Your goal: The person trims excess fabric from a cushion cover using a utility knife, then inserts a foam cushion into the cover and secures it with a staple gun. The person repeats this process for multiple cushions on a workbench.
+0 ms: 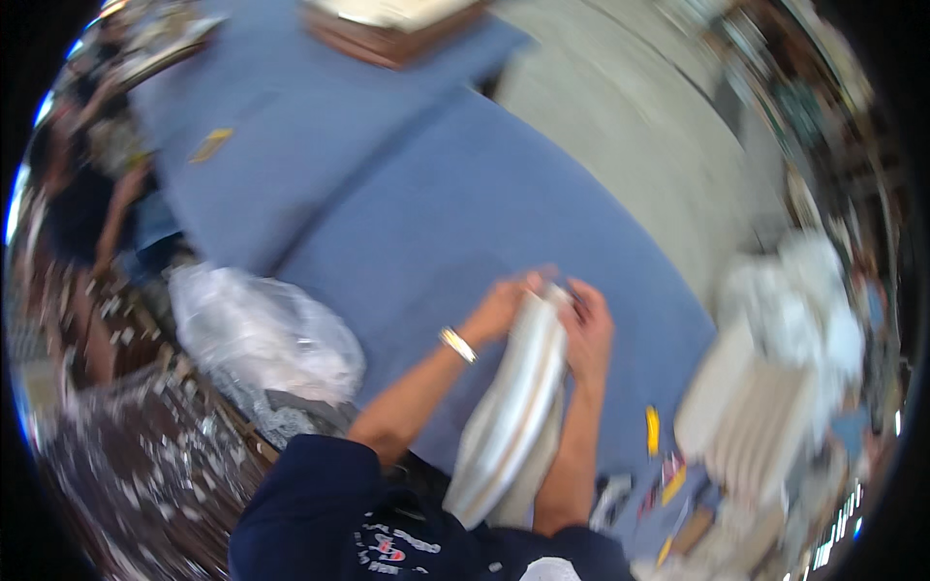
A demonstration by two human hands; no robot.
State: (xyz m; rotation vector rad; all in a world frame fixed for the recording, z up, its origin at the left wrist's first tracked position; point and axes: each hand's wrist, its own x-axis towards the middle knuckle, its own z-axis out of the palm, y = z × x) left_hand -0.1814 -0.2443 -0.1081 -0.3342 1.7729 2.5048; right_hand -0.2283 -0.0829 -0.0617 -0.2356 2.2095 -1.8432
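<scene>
A long, curved, pale beige padded piece [511, 412] with a lighter, shiny band along its edge stands between my forearms, its lower end close to my body. My left hand [509, 302] pinches its upper end from the left; a shiny metal band circles that wrist. On the other side of the same end, my right hand [588, 329] has its fingers bent around the corner. Both hands are smeared by motion, so the exact finger contact is hard to make out. Below them lies a blue-covered table [465, 203].
Clear plastic wrap [266, 334] is heaped at the left. Several similar pale padded pieces [760, 416] stand at the right beside more plastic [799, 300]. A yellow-handled tool [653, 431] lies near them. A brown-sided stack [387, 34] sits at the far end. Another person [87, 208] is at the left.
</scene>
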